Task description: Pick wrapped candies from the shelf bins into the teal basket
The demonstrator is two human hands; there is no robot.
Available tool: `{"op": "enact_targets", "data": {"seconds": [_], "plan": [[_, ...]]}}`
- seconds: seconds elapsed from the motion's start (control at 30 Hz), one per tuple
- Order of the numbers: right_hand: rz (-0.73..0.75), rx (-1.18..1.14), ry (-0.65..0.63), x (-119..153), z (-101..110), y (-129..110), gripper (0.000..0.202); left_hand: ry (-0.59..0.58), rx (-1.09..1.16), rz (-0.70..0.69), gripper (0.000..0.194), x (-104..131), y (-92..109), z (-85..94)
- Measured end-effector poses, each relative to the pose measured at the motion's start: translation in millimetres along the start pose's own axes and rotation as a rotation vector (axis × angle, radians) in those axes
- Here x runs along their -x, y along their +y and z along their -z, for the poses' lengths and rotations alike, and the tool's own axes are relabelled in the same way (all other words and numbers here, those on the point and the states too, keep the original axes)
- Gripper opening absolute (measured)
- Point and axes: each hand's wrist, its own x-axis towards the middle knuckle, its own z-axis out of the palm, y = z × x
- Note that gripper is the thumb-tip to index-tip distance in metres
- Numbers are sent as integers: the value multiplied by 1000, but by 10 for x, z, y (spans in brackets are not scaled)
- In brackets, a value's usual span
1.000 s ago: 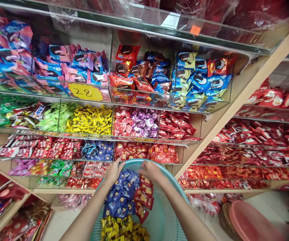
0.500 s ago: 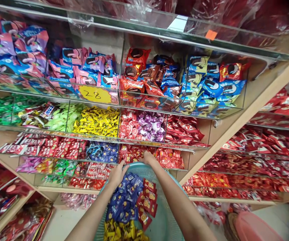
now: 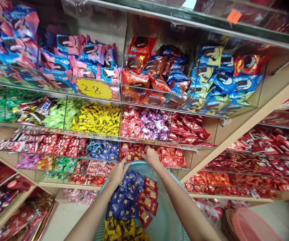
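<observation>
A teal plastic basket (image 3: 168, 201) with perforated sides is below my arms. Blue candy packets (image 3: 124, 201) and red candy packets (image 3: 148, 201) lie in it, with yellow-wrapped candies (image 3: 124, 230) at the near end. My left hand (image 3: 117, 173) is closed on the basket's far left rim. Over the far rim reaches my right hand (image 3: 151, 156), at a shelf compartment of red candy packets (image 3: 130, 152). Its fingers look curled in among the packets and are partly hidden, so what they hold cannot be made out.
Clear shelf fronts rise in tiers ahead, with wrapped cookies (image 3: 136, 80) above and yellow candies (image 3: 98, 117) and purple-wrapped candies (image 3: 154, 124) below. A yellow price tag (image 3: 94, 88) marks one shelf. Red sweets fill the right-hand shelves (image 3: 255, 157). A pink tub (image 3: 253, 224) stands lower right.
The view has moved closer to the shelves and tilted slightly. My right hand has shifted a little at the red packets, with its fingers more curled. My left hand stays on the rim.
</observation>
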Motion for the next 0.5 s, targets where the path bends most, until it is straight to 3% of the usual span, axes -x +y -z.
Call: {"op": "enact_targets", "data": {"seconds": [0.17,0.5], "plan": [[81,-150,141,126,121,106,24,10,-22,-10,35,-17,-9,-8],[138,-242,185,473,222,199,18,-2,-29,-5,37,-18,4,16]]}}
